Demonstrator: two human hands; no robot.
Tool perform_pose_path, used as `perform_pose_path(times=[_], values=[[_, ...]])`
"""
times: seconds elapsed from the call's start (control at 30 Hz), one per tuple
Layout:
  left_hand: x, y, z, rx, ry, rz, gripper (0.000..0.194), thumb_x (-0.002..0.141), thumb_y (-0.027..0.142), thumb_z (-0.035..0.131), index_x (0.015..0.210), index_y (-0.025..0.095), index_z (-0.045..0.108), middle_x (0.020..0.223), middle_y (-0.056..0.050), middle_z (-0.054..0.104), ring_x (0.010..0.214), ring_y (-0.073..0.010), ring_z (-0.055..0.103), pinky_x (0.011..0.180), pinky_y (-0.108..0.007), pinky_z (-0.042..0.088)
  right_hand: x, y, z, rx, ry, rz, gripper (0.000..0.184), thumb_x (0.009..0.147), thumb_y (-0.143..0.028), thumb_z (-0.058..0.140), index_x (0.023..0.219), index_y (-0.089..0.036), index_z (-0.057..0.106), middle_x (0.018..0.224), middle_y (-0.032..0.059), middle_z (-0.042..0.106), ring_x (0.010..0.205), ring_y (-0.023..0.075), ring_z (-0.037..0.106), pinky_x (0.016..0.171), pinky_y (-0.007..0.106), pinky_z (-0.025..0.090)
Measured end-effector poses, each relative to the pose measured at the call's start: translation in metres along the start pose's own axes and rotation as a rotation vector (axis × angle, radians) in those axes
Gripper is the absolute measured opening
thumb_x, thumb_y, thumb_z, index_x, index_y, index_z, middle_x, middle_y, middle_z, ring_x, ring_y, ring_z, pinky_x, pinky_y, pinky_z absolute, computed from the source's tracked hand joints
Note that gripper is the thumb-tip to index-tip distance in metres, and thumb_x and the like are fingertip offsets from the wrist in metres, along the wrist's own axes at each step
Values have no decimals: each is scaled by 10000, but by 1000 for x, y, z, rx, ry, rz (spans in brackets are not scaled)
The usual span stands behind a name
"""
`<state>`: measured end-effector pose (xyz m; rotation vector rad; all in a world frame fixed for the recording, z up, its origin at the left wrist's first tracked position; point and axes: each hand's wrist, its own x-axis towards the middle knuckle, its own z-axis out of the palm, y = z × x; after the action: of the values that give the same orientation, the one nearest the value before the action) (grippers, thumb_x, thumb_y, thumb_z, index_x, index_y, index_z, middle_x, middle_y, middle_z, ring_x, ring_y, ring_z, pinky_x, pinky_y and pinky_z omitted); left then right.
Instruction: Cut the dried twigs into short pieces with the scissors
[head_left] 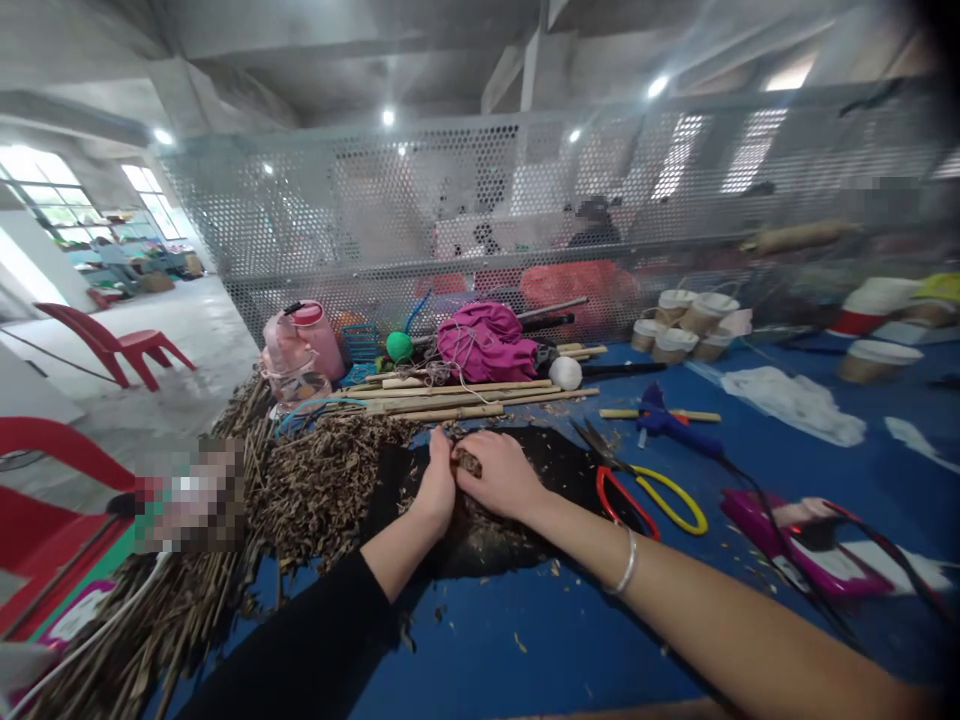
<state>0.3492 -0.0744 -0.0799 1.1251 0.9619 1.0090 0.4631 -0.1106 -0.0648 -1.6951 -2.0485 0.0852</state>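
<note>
My left hand [435, 488] and my right hand [501, 474] meet over a black cloth [574, 470] on the blue table. Between them they press a small clump of brown dried plant bits [470, 463]. The right fingers curl over the clump; the left hand, its fingers together, cups its other side. Loose brown bits lie under my palms. Just left of the hands rises a heap of short brown dried pieces [322, 480]. Scissors [664, 495] with one red and one yellow handle lie right of the cloth, blades apart.
Bamboo sticks [450, 400], a magenta cloth bundle [484, 340] and a pink bottle [319, 335] line the back. Paper cups [694, 315], a blue glue gun [667, 420] and a magenta device with cables [810, 550] are rightward. Long dry stalks [172, 620] lie left.
</note>
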Motion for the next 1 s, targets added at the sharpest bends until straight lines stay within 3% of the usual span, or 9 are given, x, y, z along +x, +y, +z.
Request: perform_pose_path(times=[0.07,0.17,0.3,0.53,0.73,0.87,0.93,1.0], values=[[-7,6,-17,-103,53,-117,650,857,619,115,1319,215,329,1326,-139,464,1216,-211,451,1028,-394,317,-6,4,1,-118,-44,-121,264,774,-439,544,843,-191,603,885,56,615,885,200,508,762,308,336],[-19,11,-46,-105,206,-124,607,848,628,214,1220,209,448,1304,-128,487,1225,-213,434,1043,-411,288,-6,12,6,-193,-77,-221,292,765,-472,539,754,-183,586,813,52,592,811,194,482,690,298,320],[-23,7,-70,-161,276,-148,591,825,648,273,1146,205,496,1278,-127,505,1176,-224,476,987,-412,357,12,19,16,-232,-129,-245,255,778,-397,509,649,-183,561,690,38,577,704,171,473,643,289,308],[-19,-2,-69,-147,259,-122,580,820,647,294,1111,192,503,1252,-128,517,1156,-218,487,985,-396,356,33,12,26,-269,-199,-57,215,753,-385,514,692,-208,621,761,46,656,787,198,555,651,270,353],[-21,-7,-71,-45,208,-48,587,826,643,273,1073,176,528,1229,-135,527,1135,-233,496,973,-400,366,39,18,1,-65,-253,4,413,761,-569,496,941,-213,600,964,59,652,868,210,575,737,297,416],[-17,-13,-75,24,189,17,572,831,634,273,1050,184,548,1175,-122,561,1087,-238,525,929,-390,401,53,24,-9,-1,-257,76,561,803,-592,422,1174,-185,527,1201,122,562,1082,253,512,892,372,388],[-16,-15,-77,56,181,43,570,836,627,267,1048,182,552,1153,-118,571,1068,-235,533,911,-379,413,53,14,-6,-32,-351,29,632,761,-612,475,1235,-195,509,1267,134,518,1141,276,478,940,404,357],[-16,-16,-78,91,173,66,562,840,619,269,1046,182,556,1140,-114,578,1057,-230,536,899,-365,420,46,-2,-2,-86,-430,-113,690,665,-599,595,1250,-243,510,1320,118,474,1214,315,405,998,474,278]])
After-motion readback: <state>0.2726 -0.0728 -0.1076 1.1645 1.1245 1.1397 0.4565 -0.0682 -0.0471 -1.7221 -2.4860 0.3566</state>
